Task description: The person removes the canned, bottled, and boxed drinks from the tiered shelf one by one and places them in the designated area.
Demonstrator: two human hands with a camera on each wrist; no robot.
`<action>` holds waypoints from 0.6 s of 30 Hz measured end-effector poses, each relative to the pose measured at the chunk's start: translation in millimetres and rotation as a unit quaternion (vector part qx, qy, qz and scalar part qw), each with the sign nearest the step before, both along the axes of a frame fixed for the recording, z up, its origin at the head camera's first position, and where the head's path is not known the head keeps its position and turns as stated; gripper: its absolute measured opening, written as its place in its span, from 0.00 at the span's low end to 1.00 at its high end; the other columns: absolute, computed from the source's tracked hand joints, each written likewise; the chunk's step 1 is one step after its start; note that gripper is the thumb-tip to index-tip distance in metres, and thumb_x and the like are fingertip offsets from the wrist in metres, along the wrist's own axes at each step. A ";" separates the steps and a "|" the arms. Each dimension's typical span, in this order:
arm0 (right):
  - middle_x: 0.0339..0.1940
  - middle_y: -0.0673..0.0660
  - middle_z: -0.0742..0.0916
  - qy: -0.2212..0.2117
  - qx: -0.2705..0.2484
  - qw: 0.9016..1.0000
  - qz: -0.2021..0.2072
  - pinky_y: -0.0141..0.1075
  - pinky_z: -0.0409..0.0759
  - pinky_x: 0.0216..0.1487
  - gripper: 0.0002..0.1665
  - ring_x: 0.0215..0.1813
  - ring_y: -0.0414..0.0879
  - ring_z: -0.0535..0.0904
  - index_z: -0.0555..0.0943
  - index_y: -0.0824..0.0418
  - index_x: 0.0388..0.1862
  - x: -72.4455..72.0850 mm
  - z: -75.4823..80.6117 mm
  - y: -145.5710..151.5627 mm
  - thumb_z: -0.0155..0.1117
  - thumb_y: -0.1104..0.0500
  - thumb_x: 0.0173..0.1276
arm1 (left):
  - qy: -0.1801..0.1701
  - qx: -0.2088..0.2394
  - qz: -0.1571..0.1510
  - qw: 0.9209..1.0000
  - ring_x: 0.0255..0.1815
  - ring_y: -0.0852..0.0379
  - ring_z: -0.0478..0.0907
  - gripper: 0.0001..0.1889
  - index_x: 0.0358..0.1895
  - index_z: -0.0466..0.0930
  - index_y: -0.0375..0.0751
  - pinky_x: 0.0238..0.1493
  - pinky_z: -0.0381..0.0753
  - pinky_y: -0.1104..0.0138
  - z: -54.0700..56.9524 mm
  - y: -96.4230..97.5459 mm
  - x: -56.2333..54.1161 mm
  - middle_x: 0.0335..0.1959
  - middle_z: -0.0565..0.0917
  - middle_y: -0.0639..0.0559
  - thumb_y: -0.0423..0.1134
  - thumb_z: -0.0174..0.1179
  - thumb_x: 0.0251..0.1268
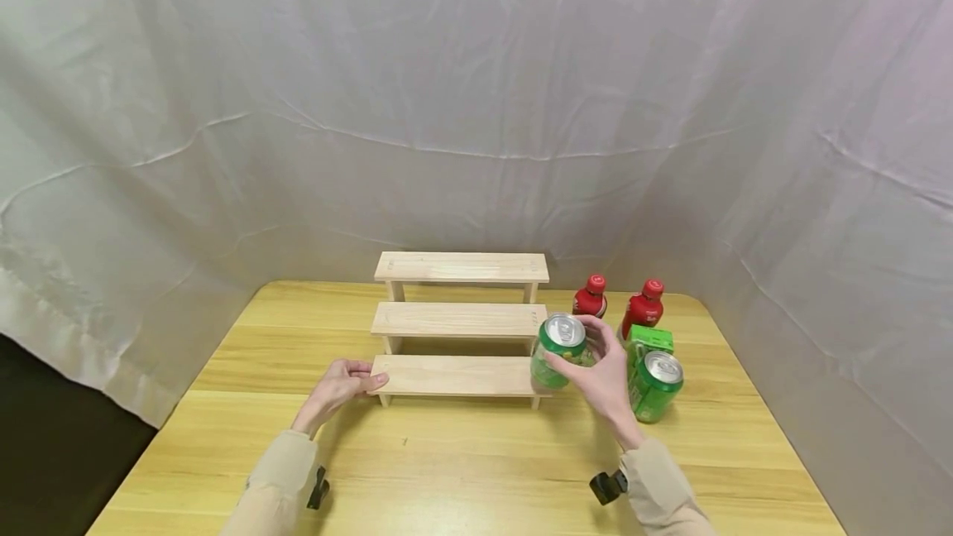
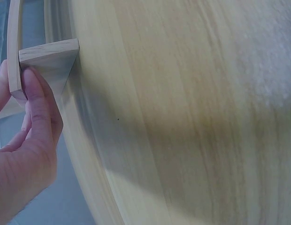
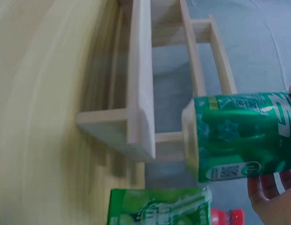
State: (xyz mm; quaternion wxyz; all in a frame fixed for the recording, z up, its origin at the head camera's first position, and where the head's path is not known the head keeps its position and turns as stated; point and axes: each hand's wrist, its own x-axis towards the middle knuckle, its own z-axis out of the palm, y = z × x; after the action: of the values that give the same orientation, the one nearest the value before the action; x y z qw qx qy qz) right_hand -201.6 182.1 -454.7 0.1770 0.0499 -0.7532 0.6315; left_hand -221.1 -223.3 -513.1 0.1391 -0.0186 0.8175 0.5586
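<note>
A pale wooden rack (image 1: pixel 460 319) with three stepped shelves stands on the table. My left hand (image 1: pixel 344 385) pinches the left end of its lowest shelf (image 1: pixel 457 376); in the left wrist view, thumb and fingers close on the board's end (image 2: pixel 14 70). My right hand (image 1: pixel 605 366) grips a green soda can (image 1: pixel 554 362) by its sides, upright, at the right end of the lowest shelf. In the right wrist view the can (image 3: pixel 244 136) overlaps the upper shelves, its pale bottom near the lowest board (image 3: pixel 141 93).
Right of the rack stand a second green can (image 1: pixel 653 391), a green carton (image 1: pixel 651 338) and two red-capped bottles (image 1: pixel 591 299) behind. A pale curtain (image 1: pixel 476 131) encloses the wooden table (image 1: pixel 447 478) at the back and sides.
</note>
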 end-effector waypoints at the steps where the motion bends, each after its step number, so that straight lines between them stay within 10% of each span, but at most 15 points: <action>1: 0.58 0.59 0.80 -0.002 -0.002 1.000 -0.010 0.16 0.73 0.60 0.42 0.55 0.34 0.76 0.72 0.68 0.63 1.1 -1.1 1.9 0.80 0.72 0.48 | 0.001 -0.001 -0.001 1.000 0.43 0.54 0.83 0.31 0.62 0.68 0.15 0.54 0.84 0.54 0.5 -0.2 0.2 0.47 0.85 0.34 0.40 0.65 0.68; 18: 0.61 0.62 0.77 -0.036 0.020 0.992 -0.120 0.13 0.68 0.57 0.46 0.53 0.30 0.70 0.69 0.68 0.64 7.4 -30.7 20.6 0.83 0.66 0.48 | 0.001 -0.001 -0.002 1.000 0.45 0.53 0.83 0.31 0.62 0.67 0.15 0.56 0.84 0.53 0.8 -0.2 1.4 0.50 0.84 0.30 0.40 0.65 0.68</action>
State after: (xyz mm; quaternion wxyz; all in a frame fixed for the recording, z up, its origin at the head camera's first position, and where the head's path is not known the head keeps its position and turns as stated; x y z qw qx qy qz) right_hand -194.2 202.7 -485.4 0.2234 -0.0604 -0.7724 0.5915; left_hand -219.7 -223.5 -512.3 0.1393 -0.0160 0.8184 0.5573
